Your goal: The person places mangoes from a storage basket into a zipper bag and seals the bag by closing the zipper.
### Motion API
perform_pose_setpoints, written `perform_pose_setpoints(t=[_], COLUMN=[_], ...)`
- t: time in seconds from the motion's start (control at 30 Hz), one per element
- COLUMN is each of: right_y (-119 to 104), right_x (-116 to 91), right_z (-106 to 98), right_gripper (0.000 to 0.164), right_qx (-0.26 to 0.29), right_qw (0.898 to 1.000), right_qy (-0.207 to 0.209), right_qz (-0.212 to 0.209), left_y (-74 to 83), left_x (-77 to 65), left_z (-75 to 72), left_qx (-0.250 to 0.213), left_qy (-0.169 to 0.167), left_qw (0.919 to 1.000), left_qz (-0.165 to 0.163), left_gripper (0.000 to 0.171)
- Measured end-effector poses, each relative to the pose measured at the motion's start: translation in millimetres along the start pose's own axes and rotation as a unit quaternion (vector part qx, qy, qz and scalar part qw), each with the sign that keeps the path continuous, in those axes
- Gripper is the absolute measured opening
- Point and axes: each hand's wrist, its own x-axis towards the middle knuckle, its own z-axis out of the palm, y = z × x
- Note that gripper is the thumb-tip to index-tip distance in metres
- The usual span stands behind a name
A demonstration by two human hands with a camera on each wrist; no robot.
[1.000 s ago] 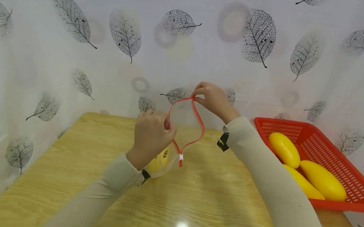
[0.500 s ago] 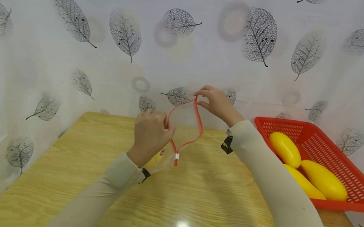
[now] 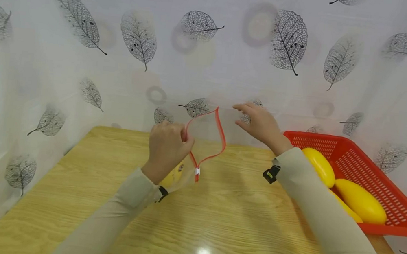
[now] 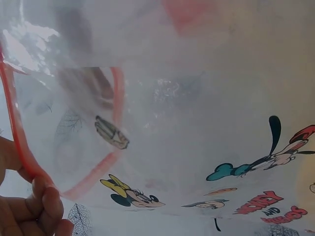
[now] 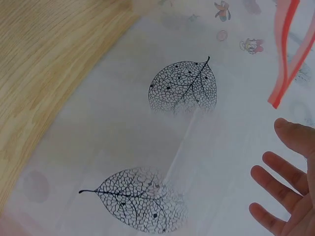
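Note:
A see-through zip bag [image 3: 221, 130] hangs with its red-edged mouth spread wide, a white slider [image 3: 197, 171] at the lower corner. My left hand [image 3: 168, 148] pinches the near side of the red edge; in the left wrist view, its fingertips [image 4: 49, 204] grip that strip, and cartoon figures [image 4: 135, 196] are printed on the film. Something yellow [image 3: 172, 177] shows at the bag's lower part, partly hidden behind the left wrist. To the right of the bag's upper corner, my right hand [image 3: 262, 125] is held with fingers spread, touching nothing; the right wrist view shows a gap between thumb and red edge [image 5: 284, 73].
On the right stands a red slotted basket [image 3: 386, 180] holding yellow mango-like fruits [image 3: 361, 201], partly behind the right sleeve [image 3: 330, 225]. The wooden table [image 3: 238, 228] lies beneath. A leaf-patterned curtain [image 3: 209, 70] hangs close behind the table.
My right hand has let go of the bag's upper corner and moved right toward the basket, fingers spreading. The left hand keeps its grip, and the mouth stays spread.

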Motion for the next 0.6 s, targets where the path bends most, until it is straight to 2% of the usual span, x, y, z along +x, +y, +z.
perform_pose_setpoints(t=[0.13, 0.27, 0.43, 0.6], right_y=[8, 21, 37, 51], right_x=[-14, -27, -44, -62], right_z=[-11, -23, -37, -47], right_gripper=[0.046, 0.046, 0.045, 0.047], right_qx=[-0.016, -0.024, -0.023, -0.018], right_qw=[1.0, 0.999, 0.994, 0.985], right_qy=[0.001, -0.02, -0.058, -0.108], right_qz=[0.011, 0.044, 0.091, 0.134], left_y=[-3.2, -3.8, -2.3, -2.6], left_x=[1.5, 2.2, 1.8, 0.0], left_z=[1.4, 1.3, 0.9, 3.0], left_qx=[0.0, -0.009, -0.024, -0.03], left_qy=[0.0, -0.006, -0.007, -0.003], left_qw=[1.0, 0.9999, 0.9995, 0.9993], left_qz=[-0.004, -0.012, -0.019, -0.02], left_gripper=[0.028, 0.029, 0.029, 0.028])
